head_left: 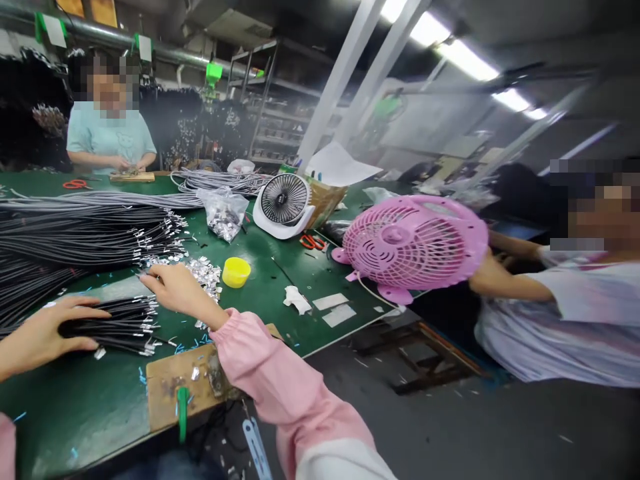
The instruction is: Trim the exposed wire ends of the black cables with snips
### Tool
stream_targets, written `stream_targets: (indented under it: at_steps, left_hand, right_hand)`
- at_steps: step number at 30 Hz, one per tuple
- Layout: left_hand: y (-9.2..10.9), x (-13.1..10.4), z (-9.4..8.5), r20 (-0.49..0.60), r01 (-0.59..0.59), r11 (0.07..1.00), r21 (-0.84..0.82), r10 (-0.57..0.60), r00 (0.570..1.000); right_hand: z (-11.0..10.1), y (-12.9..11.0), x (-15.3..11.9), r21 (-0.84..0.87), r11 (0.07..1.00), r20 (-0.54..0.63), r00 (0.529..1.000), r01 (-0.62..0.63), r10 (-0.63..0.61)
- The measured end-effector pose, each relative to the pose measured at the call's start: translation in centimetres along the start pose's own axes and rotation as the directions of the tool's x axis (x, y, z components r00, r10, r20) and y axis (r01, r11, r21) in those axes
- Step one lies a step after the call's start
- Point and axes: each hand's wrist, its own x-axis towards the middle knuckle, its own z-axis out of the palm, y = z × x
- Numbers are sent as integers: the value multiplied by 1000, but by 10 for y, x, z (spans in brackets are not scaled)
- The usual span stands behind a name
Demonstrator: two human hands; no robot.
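My left hand (53, 333) curves around a bundle of black cables (117, 323) at the front left of the green table, thumb on the near side and fingers across the top. The cable ends carry small white and silver tips. Just beyond this bundle, my right hand (177, 288) reaches in with thumb and forefinger pinched together. A small thin end shows at those fingertips, too small to name. A pile of silver-white metal pieces (203, 277) lies behind my right hand. Larger stacks of black cables (75, 237) spread across the left side.
A yellow tub (236, 272), a bag of parts (225, 215), a white fan (284, 203) and orange-handled scissors (313, 241) stand beyond. A pink fan (413, 247) is at the right corner. A wooden board (165, 383) is at the near edge. Two people sit nearby.
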Motion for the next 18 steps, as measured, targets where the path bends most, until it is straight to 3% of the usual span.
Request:
stream_targets:
  at_steps: [6, 10, 16, 18]
  left_hand:
    - [31, 15, 32, -59, -82, 997, -8, 82, 995]
    - [50, 14, 47, -181, -126, 992, -3, 123, 976]
    - [71, 6, 35, -462, -97, 995, 4, 88, 882]
    - [79, 9, 30, -506, -89, 996, 2, 77, 859]
  right_hand:
    - [8, 0, -18, 245, 962, -257, 965, 120, -55]
    - [14, 7, -20, 278, 953, -326, 945, 122, -26]
    - [14, 16, -24, 417, 906, -455, 879, 70, 142]
    - [14, 18, -25, 447, 892, -460, 872, 65, 167]
